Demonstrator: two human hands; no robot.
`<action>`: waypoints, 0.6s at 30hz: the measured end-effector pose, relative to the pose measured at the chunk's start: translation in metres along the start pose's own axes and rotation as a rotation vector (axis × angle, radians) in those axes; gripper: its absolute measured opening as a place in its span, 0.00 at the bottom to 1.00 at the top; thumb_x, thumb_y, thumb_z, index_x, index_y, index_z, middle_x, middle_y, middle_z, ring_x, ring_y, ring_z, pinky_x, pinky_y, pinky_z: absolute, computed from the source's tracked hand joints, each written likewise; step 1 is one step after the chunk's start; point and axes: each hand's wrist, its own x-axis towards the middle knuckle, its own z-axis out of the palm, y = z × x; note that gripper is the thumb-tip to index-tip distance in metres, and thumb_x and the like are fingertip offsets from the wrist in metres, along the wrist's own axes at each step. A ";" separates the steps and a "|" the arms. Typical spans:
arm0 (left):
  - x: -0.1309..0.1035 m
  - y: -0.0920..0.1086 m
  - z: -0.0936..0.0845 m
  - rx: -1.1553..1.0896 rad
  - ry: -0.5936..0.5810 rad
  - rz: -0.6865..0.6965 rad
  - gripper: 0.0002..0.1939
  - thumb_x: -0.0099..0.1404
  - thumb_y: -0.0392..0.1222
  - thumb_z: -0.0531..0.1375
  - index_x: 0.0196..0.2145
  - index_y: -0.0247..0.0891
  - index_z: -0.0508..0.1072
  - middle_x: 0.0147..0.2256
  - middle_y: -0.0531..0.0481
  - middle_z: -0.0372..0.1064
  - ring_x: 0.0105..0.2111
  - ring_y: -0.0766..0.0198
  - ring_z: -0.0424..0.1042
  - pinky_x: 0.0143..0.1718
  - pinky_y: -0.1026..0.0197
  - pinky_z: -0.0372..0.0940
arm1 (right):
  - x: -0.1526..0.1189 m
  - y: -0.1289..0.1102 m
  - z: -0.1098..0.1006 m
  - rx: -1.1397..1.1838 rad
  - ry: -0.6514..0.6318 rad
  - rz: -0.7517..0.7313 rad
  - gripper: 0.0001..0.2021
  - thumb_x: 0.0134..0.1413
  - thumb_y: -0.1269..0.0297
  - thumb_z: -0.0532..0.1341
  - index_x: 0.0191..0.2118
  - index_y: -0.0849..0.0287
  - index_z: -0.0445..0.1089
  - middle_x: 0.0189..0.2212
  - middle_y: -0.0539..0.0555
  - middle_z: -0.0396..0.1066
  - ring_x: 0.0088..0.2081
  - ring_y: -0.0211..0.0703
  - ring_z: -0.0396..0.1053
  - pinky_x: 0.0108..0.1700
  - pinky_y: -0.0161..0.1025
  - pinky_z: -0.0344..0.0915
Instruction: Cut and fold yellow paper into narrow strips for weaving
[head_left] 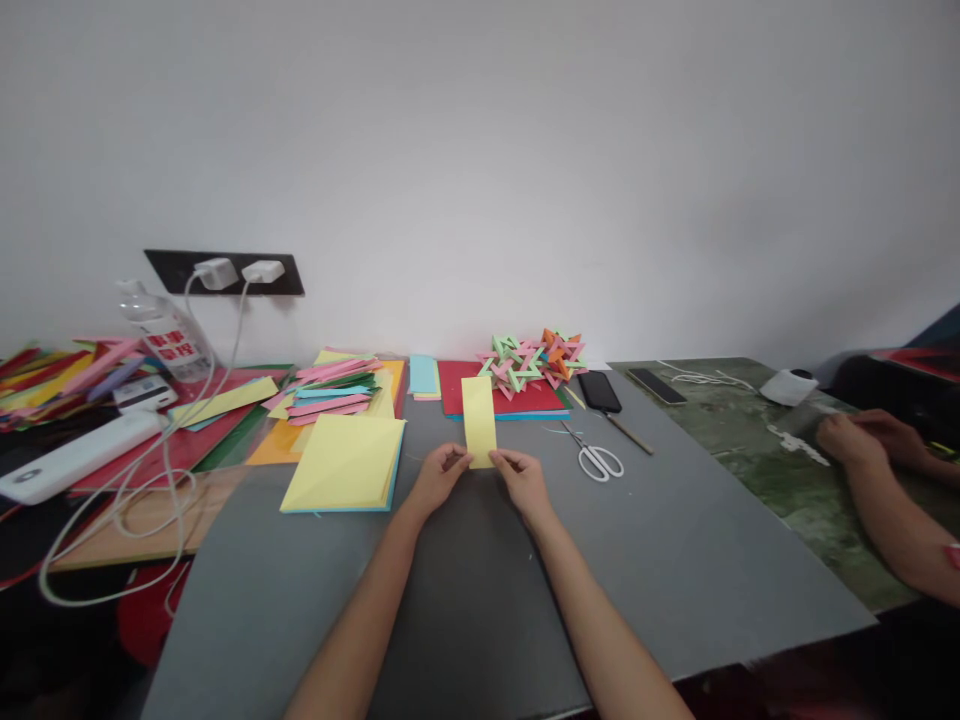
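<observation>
A narrow yellow paper strip lies lengthwise on the grey mat, pointing away from me. My left hand pinches its near left corner and my right hand pinches its near right corner. A stack of yellow paper sheets lies just left of my left hand. White scissors rest on the mat to the right of my right hand.
Folded paper stars sit on red sheets at the back, beside a black phone. Coloured strips, a power bank with white cables and a bottle crowd the left. Another person's hands rest at the right.
</observation>
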 end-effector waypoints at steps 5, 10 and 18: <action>-0.001 0.000 -0.001 0.019 0.034 0.004 0.12 0.51 0.49 0.58 0.26 0.36 0.70 0.24 0.52 0.68 0.25 0.65 0.67 0.29 0.64 0.61 | -0.001 0.003 0.004 0.018 0.034 -0.021 0.12 0.41 0.57 0.61 0.29 0.60 0.74 0.28 0.54 0.75 0.31 0.44 0.70 0.36 0.40 0.64; -0.001 0.001 -0.001 0.007 0.031 -0.008 0.12 0.51 0.49 0.59 0.24 0.35 0.70 0.21 0.53 0.68 0.24 0.66 0.67 0.28 0.64 0.62 | -0.003 0.000 0.005 0.107 0.031 0.010 0.11 0.40 0.59 0.62 0.30 0.59 0.75 0.29 0.53 0.75 0.31 0.45 0.71 0.36 0.40 0.65; 0.000 -0.004 0.001 -0.056 0.031 -0.075 0.13 0.49 0.49 0.60 0.25 0.35 0.73 0.22 0.50 0.71 0.23 0.65 0.70 0.26 0.64 0.65 | -0.002 0.001 0.005 0.044 0.080 -0.007 0.11 0.38 0.57 0.62 0.28 0.59 0.75 0.28 0.53 0.75 0.30 0.46 0.71 0.36 0.42 0.66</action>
